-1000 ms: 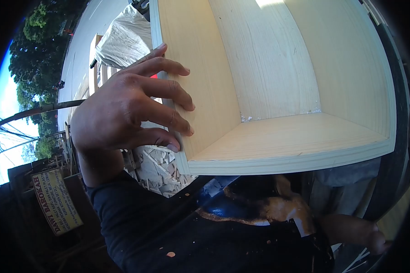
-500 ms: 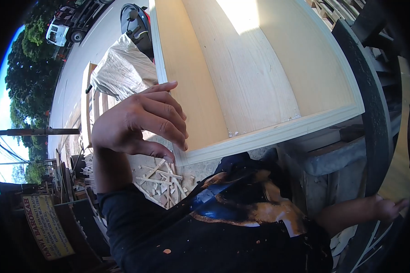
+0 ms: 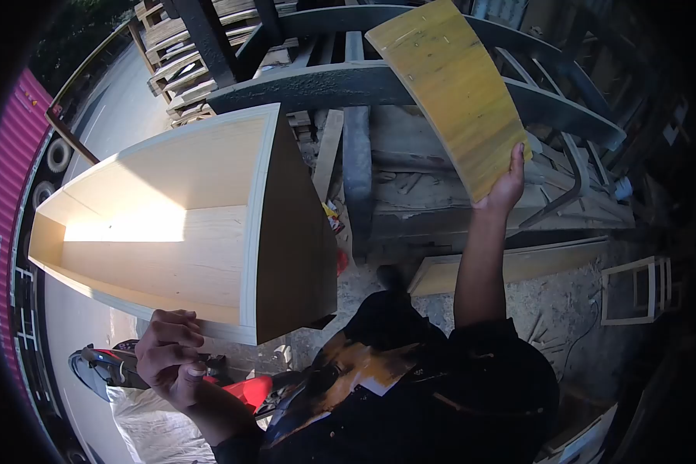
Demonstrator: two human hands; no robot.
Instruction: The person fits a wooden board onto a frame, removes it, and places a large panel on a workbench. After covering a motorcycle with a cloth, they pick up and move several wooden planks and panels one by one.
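Note:
A long, open-topped pale plywood box (image 3: 298, 232) fills the left of the view, with sunlight falling inside it. My left hand (image 3: 170, 356) is at its near lower rim, fingers curled over the edge and thumb outside. Raised at the upper right is a flat yellowish wooden board (image 3: 452, 93), tilted. My right hand (image 3: 505, 182) grips that board by its lower end, with the thumb on its face.
Dark bench frames (image 3: 309, 89) stand ahead, with stacked pallets (image 3: 185, 66) behind. A wooden panel (image 3: 518, 267) lies low beyond my right arm, near a small wooden frame (image 3: 634, 292). A motorbike (image 3: 104, 363) and a pink container truck (image 3: 11, 178) are at left.
My view has swung to the right. My right hand has come up from the view's edge, and the yellowish board now shows fully in it. My left hand is still at the box's rim.

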